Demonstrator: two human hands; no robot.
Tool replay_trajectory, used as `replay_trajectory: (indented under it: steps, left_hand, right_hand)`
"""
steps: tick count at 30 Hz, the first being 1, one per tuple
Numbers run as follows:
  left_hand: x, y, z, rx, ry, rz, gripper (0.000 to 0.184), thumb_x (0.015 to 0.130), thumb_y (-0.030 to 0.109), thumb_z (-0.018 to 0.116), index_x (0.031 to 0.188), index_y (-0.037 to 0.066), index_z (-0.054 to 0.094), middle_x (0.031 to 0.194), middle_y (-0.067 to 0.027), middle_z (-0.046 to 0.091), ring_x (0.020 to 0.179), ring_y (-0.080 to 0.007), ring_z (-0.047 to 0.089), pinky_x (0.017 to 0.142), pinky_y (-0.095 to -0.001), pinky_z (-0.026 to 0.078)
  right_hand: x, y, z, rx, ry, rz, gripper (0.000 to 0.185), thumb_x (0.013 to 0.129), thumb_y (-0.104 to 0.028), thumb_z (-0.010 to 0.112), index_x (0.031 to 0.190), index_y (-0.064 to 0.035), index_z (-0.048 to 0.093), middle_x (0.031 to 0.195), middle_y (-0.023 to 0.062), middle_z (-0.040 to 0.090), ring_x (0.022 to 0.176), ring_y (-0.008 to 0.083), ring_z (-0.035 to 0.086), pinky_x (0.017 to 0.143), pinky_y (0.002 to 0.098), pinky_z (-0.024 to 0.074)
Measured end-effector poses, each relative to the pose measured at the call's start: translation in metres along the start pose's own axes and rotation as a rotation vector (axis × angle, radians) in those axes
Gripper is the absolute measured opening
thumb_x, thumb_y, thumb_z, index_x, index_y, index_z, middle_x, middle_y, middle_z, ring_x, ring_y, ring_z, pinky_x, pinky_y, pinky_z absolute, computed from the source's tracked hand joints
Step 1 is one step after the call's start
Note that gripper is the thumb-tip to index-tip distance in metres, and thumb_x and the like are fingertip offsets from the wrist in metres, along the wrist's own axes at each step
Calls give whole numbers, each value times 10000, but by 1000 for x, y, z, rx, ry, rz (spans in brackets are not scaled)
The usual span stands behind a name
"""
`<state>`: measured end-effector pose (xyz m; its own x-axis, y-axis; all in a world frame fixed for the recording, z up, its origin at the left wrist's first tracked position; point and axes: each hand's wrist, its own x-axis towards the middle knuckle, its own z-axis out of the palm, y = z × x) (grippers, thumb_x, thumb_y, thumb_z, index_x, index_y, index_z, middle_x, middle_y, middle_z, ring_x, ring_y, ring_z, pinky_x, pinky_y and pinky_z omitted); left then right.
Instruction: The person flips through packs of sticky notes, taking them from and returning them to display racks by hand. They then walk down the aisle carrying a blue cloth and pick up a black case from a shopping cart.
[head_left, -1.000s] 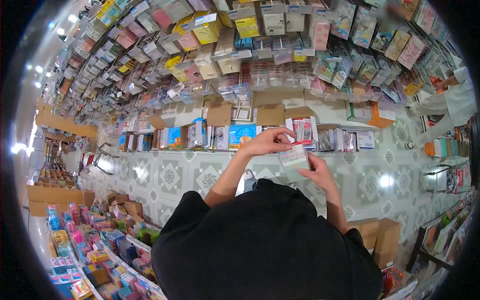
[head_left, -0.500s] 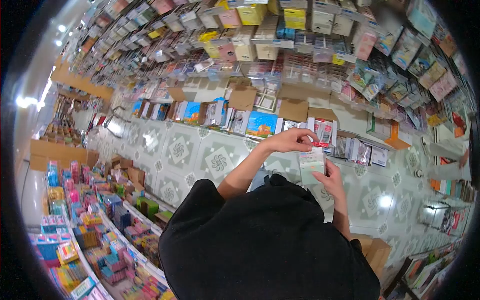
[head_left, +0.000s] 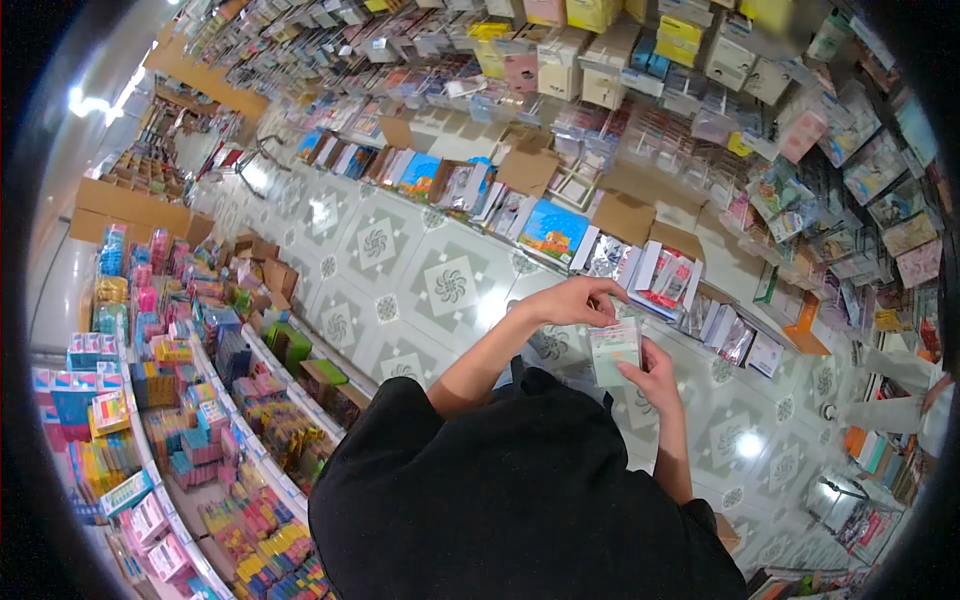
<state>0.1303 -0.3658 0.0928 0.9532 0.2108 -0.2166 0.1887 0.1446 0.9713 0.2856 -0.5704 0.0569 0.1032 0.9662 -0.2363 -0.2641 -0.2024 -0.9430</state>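
A flat, pale green and white packet (head_left: 614,354) with small print is held up in front of my body. My right hand (head_left: 655,375) grips its right edge, the thumb lying across the front. At the packet's top edge, the curled fingers of my left hand (head_left: 585,302) pinch it; the exact contact of the fingertips is hard to make out. Below the packet is the tiled floor (head_left: 450,285).
Ahead, a low row of open cartons holds packaged goods, including a blue picture box (head_left: 553,231) and red packets (head_left: 668,277). Hanging goods (head_left: 560,65) fill the racks above. Curved shelves (head_left: 205,440) of colourful stationery stand at left. Another person's sleeve (head_left: 890,415) shows at right.
The view has turned, so the racks and cartons sit tilted and further right. Both hands keep hold of the packet, with little change in grip.
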Motion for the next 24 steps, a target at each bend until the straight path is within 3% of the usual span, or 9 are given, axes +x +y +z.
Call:
replay_trajectory:
  steps: [6, 12, 14, 16, 19, 24]
  left_hand:
    - [-40, -25, 3, -55, 22, 5, 400, 843, 43, 689, 1221, 34, 560, 828, -8, 623, 783, -71, 554, 723, -232, 456]
    - [-69, -34, -9, -127, -97, 94, 361, 859, 56, 673, 1205, 36, 571, 799, 18, 591, 767, -58, 523, 701, -232, 432]
    - [-87, -30, -17, -166, -43, 156, 331, 886, 94, 653, 1203, 38, 573, 794, 23, 586, 776, -55, 523, 709, -227, 427]
    - [-112, -34, -32, -160, -41, 151, 322, 908, 128, 633, 1211, 39, 571, 861, 11, 615, 833, -60, 545, 765, -228, 444]
    - [-169, -35, -47, -283, 178, 159, 394, 901, 137, 639, 1267, 38, 531, 1038, -22, 619, 957, -92, 553, 869, -261, 456]
    - [-255, -76, -65, -279, 348, 167, 526, 872, 135, 676, 1337, 32, 454, 1167, -80, 584, 1019, -124, 544, 844, -280, 464]
  right_hand:
    - [-10, -2, 30, -47, -49, 113, 548, 789, -51, 744, 1273, 62, 513, 1130, 81, 632, 1023, 130, 579, 905, 286, 461]
    - [-27, 12, 83, -3, 45, 62, 529, 812, -47, 710, 1284, 59, 496, 1147, 65, 623, 1042, 122, 580, 939, 285, 442]
    - [-25, 13, 106, 14, 101, 19, 475, 837, -66, 682, 1266, 43, 509, 1138, 58, 623, 1019, 118, 585, 917, 277, 449]
    - [-16, 17, 134, -7, 128, 17, 439, 858, -91, 659, 1253, 33, 514, 1135, 53, 620, 997, 111, 587, 894, 271, 456]
    - [4, 16, 186, 42, 196, 9, 439, 870, -100, 651, 1263, 30, 505, 1148, 60, 618, 998, 112, 590, 890, 271, 461]
    - [36, 25, 266, 54, 132, 83, 433, 902, -133, 630, 1284, 16, 491, 1151, 82, 628, 993, 128, 604, 879, 275, 477]
